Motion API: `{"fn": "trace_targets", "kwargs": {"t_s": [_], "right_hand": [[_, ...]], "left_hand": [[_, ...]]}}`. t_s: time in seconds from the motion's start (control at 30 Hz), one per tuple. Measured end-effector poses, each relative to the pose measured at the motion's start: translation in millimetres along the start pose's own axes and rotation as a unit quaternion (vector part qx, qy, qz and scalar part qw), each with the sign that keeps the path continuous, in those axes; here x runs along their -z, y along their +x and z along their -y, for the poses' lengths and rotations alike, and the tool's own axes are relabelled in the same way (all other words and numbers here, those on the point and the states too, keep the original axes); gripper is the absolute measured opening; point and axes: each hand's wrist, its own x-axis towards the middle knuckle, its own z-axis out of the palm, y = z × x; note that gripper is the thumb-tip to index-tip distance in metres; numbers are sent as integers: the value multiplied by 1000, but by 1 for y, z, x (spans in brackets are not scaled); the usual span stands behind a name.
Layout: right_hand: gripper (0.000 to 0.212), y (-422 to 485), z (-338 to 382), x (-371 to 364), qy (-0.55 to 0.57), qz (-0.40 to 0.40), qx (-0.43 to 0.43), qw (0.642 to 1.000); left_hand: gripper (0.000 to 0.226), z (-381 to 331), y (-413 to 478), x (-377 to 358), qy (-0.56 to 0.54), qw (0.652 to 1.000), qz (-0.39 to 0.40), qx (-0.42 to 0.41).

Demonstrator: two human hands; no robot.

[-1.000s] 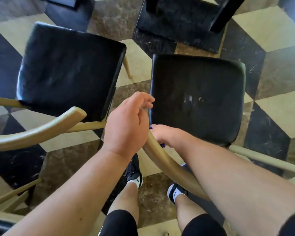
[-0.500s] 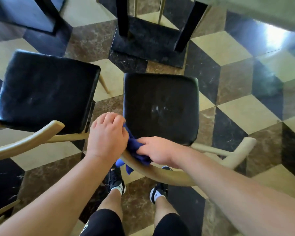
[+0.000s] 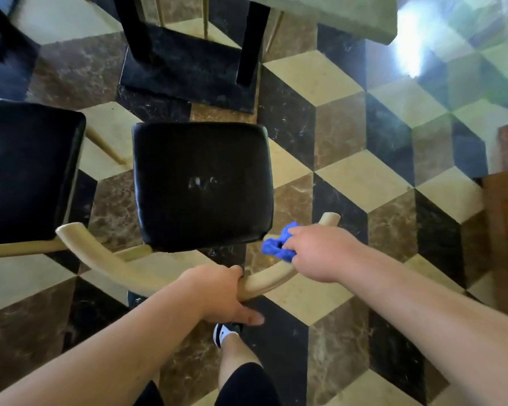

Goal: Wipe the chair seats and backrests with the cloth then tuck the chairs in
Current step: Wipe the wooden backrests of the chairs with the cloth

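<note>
Head view: two chairs (image 3: 203, 186) (image 3: 27, 174), one cloth (image 3: 277, 247), two hands (image 3: 220, 294) (image 3: 320, 253).

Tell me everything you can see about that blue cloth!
The blue cloth is small, bright and soft-looking, scrunched into a wrinkly bunch rather than spread flat. The right hand holds it in its grip, covering part of it, and presses it on the curved, pale wooden backrest of the chair, near that rail's right end. It sits just right of the black padded seat, not on it. The left hand grips the same rail farther along, apart from the cloth.
</note>
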Motion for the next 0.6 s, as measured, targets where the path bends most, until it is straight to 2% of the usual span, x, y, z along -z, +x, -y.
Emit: {"fn": "trace_targets", "kwargs": {"t_s": [0.07, 0.17, 0.3, 0.43, 0.6], "right_hand": [[23, 15, -11, 5, -32, -3, -17, 999], [23, 45, -12, 13, -34, 31, -29, 999], [35, 88, -1, 15, -35, 99, -16, 994], [19, 128, 17, 11, -85, 157, 22, 984], [24, 198, 28, -10, -114, 219, 7, 969]], "left_hand": [[74, -3, 2, 2, 18, 1000, -6, -6], [72, 3, 3, 9, 19, 1000, -2, -5], [73, 23, -4, 19, 17, 1000, 14, 5], [74, 43, -9, 26, -11, 1000, 12, 12], [70, 49, -2, 17, -20, 1000, -4, 1]]}}
